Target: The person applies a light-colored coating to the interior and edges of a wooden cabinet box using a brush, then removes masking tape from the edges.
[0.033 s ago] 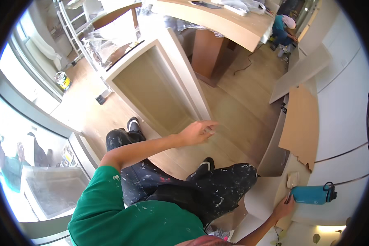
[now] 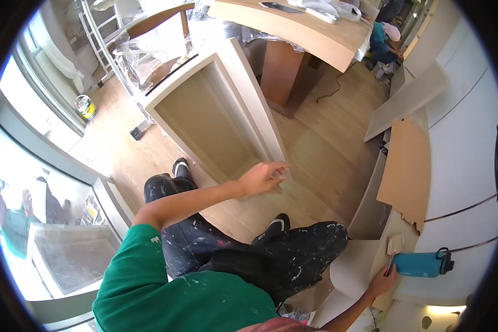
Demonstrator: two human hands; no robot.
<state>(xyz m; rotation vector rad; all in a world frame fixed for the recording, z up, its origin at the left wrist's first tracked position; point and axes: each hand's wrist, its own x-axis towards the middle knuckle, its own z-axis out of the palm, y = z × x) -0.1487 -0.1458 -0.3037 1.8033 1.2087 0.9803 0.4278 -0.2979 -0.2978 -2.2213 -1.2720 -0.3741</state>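
Observation:
My left hand is at the lower corner of a cream framed panel that stands tilted in front of me. Its fingers are partly bent and apart, with the index finger stretched out to the right; I make out nothing held in them. At the lower right, my right hand is closed around the handle of a paintbrush with a pale, flat head. Just beside that hand, a blue bottle with a black looped lid lies on its side.
Torn brown cardboard lies along the right, near a leaning pale board. Behind the panel is a wooden desk. A metal ladder and a paint bucket are at the left. Another person crouches far right.
The fingers of my left hand have drawn slightly to the left along the panel's lower corner. My right hand keeps its hold on the paintbrush.

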